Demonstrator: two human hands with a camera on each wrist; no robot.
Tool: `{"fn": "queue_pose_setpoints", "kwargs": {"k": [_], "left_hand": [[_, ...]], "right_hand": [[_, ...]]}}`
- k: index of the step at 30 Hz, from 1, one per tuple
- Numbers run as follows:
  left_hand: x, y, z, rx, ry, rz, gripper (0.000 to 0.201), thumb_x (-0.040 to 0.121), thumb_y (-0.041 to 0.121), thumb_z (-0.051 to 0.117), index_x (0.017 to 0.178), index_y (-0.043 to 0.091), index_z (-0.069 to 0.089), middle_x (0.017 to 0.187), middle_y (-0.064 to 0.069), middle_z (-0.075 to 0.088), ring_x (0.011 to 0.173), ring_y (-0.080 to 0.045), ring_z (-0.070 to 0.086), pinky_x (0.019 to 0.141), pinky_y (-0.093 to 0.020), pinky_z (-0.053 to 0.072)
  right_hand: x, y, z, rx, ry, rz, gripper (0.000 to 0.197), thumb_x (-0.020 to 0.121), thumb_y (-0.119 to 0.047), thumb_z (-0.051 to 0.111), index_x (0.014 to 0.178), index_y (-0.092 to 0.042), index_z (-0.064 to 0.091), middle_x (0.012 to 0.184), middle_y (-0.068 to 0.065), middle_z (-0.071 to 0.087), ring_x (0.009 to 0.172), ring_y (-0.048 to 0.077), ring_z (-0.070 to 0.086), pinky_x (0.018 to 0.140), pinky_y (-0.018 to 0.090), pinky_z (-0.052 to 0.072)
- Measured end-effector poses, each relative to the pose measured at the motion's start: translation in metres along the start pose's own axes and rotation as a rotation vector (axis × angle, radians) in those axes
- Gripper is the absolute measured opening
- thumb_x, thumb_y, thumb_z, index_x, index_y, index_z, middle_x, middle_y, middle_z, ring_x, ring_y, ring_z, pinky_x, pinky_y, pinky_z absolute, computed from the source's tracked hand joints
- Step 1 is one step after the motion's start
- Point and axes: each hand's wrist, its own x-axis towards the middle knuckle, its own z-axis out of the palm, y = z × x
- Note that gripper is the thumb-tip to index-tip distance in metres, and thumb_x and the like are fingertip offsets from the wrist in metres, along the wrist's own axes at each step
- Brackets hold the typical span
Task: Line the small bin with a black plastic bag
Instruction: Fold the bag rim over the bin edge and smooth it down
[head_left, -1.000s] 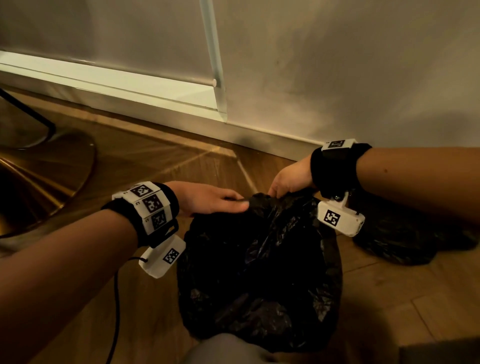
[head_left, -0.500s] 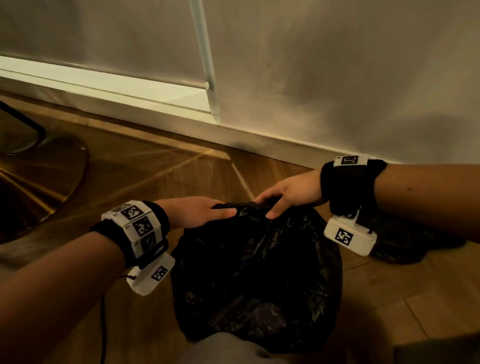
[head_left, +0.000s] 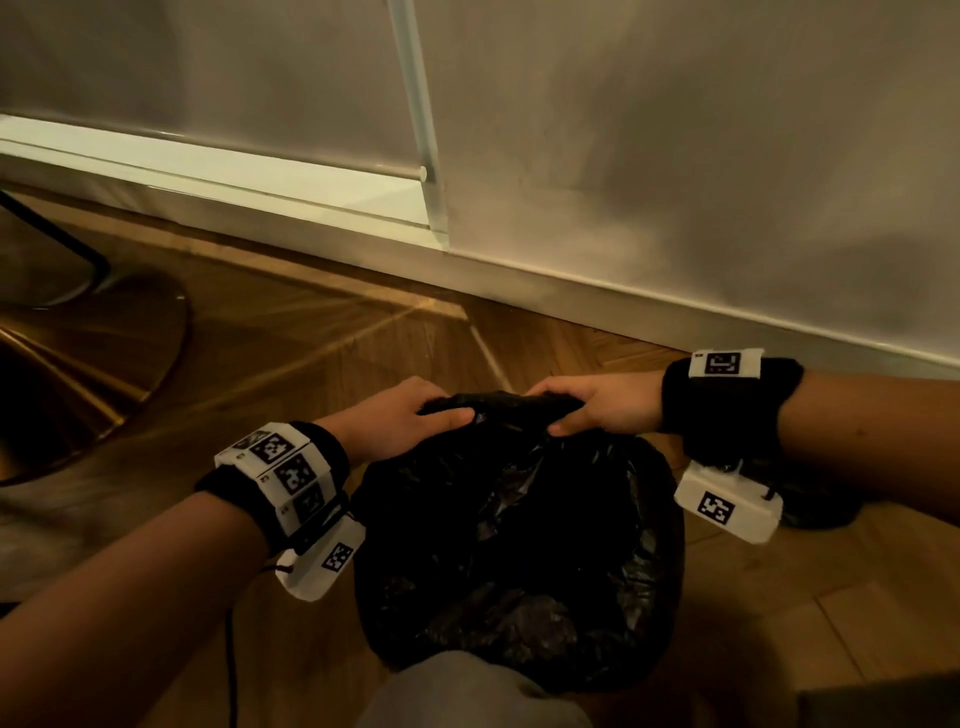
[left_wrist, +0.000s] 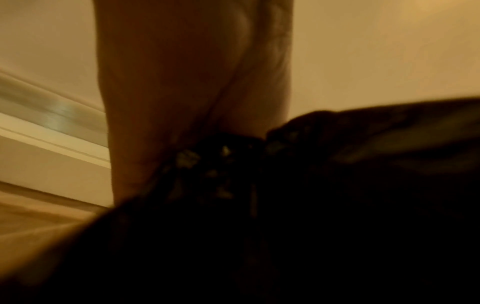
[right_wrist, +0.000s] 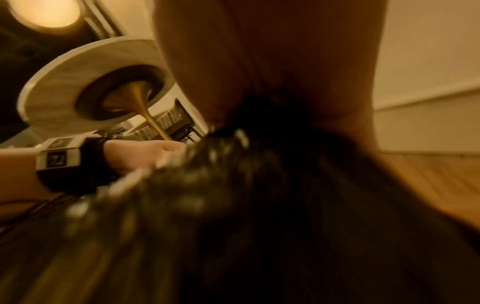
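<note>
A crinkled black plastic bag covers the small bin on the wooden floor, so the bin itself is hidden under it. At the bag's far edge my left hand grips a bunched fold of plastic, thumb laid over the top. My right hand grips the same gathered edge from the right, fingers curled round it. The two hands sit close together. In the left wrist view the bag fills the lower frame below my palm. The right wrist view shows the bag blurred, with my left hand beyond it.
A white skirting board and wall run behind the bin. A brass round table base stands at the left. Another dark bag or bundle lies on the floor under my right forearm. A grey-clad knee is at the bottom edge.
Both hands have come together at the bag's far edge and closed on the gathered plastic; earlier the left lay flat on top and the right touched the rim.
</note>
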Motion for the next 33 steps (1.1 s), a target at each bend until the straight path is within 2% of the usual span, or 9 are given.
{"fn": "queue_pose_setpoints", "kwargs": {"k": [4, 7, 10, 14, 16, 21, 25, 29, 33], "left_hand": [[-0.003, -0.002, -0.001, -0.032, -0.022, -0.012, 0.030, 0.095, 0.050, 0.050, 0.110, 0.027, 0.064, 0.103, -0.001, 0.070, 0.094, -0.017, 0.068, 0.081, -0.031, 0.053], [-0.003, -0.004, 0.001, -0.071, 0.028, -0.015, 0.029, 0.097, 0.046, 0.050, 0.109, 0.025, 0.066, 0.102, -0.003, 0.072, 0.095, -0.021, 0.069, 0.085, -0.036, 0.054], [-0.001, -0.006, 0.002, -0.050, 0.079, 0.008, 0.028, 0.098, 0.043, 0.049, 0.109, 0.022, 0.066, 0.101, -0.003, 0.071, 0.094, -0.021, 0.068, 0.081, -0.034, 0.052], [0.001, -0.003, 0.004, 0.020, 0.065, 0.046, 0.026, 0.099, 0.044, 0.045, 0.104, 0.025, 0.062, 0.091, 0.008, 0.066, 0.079, -0.006, 0.062, 0.067, -0.022, 0.045], [0.002, -0.001, 0.006, 0.063, 0.059, 0.066, 0.027, 0.100, 0.044, 0.044, 0.107, 0.024, 0.061, 0.094, 0.005, 0.066, 0.084, -0.009, 0.063, 0.070, -0.024, 0.045], [0.003, 0.001, 0.007, 0.051, 0.032, 0.085, 0.035, 0.100, 0.044, 0.043, 0.115, 0.018, 0.062, 0.105, -0.001, 0.068, 0.093, -0.016, 0.065, 0.084, -0.035, 0.050], [0.006, 0.000, 0.006, 0.084, 0.024, 0.109, 0.032, 0.101, 0.043, 0.043, 0.115, 0.020, 0.061, 0.105, 0.001, 0.067, 0.092, -0.011, 0.062, 0.077, -0.027, 0.046], [0.006, -0.003, 0.005, 0.080, 0.037, 0.102, 0.024, 0.101, 0.041, 0.044, 0.107, 0.023, 0.060, 0.096, 0.003, 0.066, 0.082, -0.009, 0.061, 0.068, -0.023, 0.043], [0.002, -0.012, 0.001, -0.004, 0.058, 0.077, 0.022, 0.100, 0.042, 0.047, 0.097, 0.026, 0.061, 0.083, 0.006, 0.066, 0.073, -0.008, 0.062, 0.064, -0.022, 0.045]], "right_hand": [[-0.026, -0.036, -0.013, -0.167, 0.157, -0.042, 0.064, 0.085, -0.029, 0.068, 0.142, -0.026, 0.040, 0.132, -0.008, 0.050, 0.123, 0.014, 0.049, 0.106, 0.032, 0.040], [-0.036, -0.069, -0.017, -0.001, 0.285, -0.164, 0.027, 0.093, -0.023, 0.056, 0.118, -0.016, 0.063, 0.104, -0.006, 0.064, 0.101, 0.012, 0.059, 0.089, 0.029, 0.048], [-0.016, -0.078, 0.009, 0.276, -0.017, 0.092, 0.029, 0.098, -0.012, 0.040, 0.113, -0.001, 0.062, 0.089, 0.008, 0.063, 0.075, 0.017, 0.058, 0.069, 0.025, 0.050], [0.032, -0.062, 0.045, 0.075, -0.160, 0.454, 0.018, 0.097, -0.012, 0.038, 0.084, -0.010, 0.050, 0.079, 0.006, 0.046, 0.066, 0.018, 0.044, 0.065, 0.031, 0.043], [0.042, -0.062, 0.049, 0.042, -0.097, 0.476, 0.008, 0.095, -0.010, 0.044, 0.096, -0.008, 0.052, 0.083, 0.010, 0.049, 0.070, 0.023, 0.048, 0.065, 0.036, 0.045], [0.047, -0.060, 0.057, 0.023, -0.107, 0.464, 0.028, 0.096, -0.015, 0.047, 0.123, -0.008, 0.052, 0.081, 0.009, 0.057, 0.071, 0.022, 0.055, 0.085, 0.036, 0.048], [0.042, -0.060, 0.059, -0.017, -0.212, 0.511, 0.025, 0.100, -0.020, 0.036, 0.088, -0.008, 0.053, 0.075, 0.005, 0.051, 0.063, 0.017, 0.049, 0.047, 0.018, 0.048], [0.033, -0.066, 0.046, 0.066, -0.239, 0.453, 0.021, 0.098, -0.028, 0.045, 0.106, -0.014, 0.058, 0.085, 0.005, 0.057, 0.073, 0.018, 0.055, 0.069, 0.030, 0.045], [-0.018, -0.080, -0.009, 0.255, -0.123, 0.133, 0.031, 0.097, -0.032, 0.041, 0.113, -0.015, 0.061, 0.111, 0.006, 0.068, 0.097, 0.019, 0.065, 0.085, 0.030, 0.049]]}}
